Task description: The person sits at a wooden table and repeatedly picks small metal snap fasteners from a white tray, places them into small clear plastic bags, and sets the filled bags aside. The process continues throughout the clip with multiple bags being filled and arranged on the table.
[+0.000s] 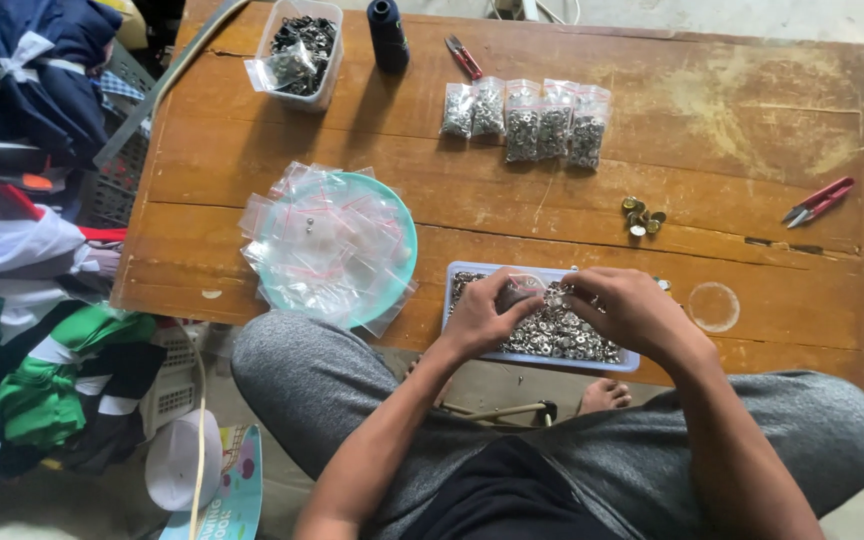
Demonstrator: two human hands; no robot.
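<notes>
Here, nearest first:
Left hand [482, 315]: over the near edge of the desk [732, 150], fingers closed on a small clear bag [522, 290], held above the tray.
Right hand [627, 308]: just beside the left, fingers bent together at the bag's mouth; whether they pinch a metal piece cannot be told.
Tray [462, 275]: pale rectangular tray at the near edge, under both hands, filled with small silver metal rings [557, 335].
Teal plate [402, 225]: near the desk's left edge, heaped with empty clear zip bags [327, 245].
Brass pieces [642, 216]: small cluster at mid-desk, beyond the right hand.
Red snips [818, 201]: near the right edge.
Filled bags [527, 120]: a row of five toward the far edge, each holding silver pieces.
Clear tub [324, 92]: far left corner, holding dark parts.
Dark thread spool [388, 35]: upright at the far edge, beside the tub.
Second red snips [463, 57]: far edge, just right of the spool.
</notes>
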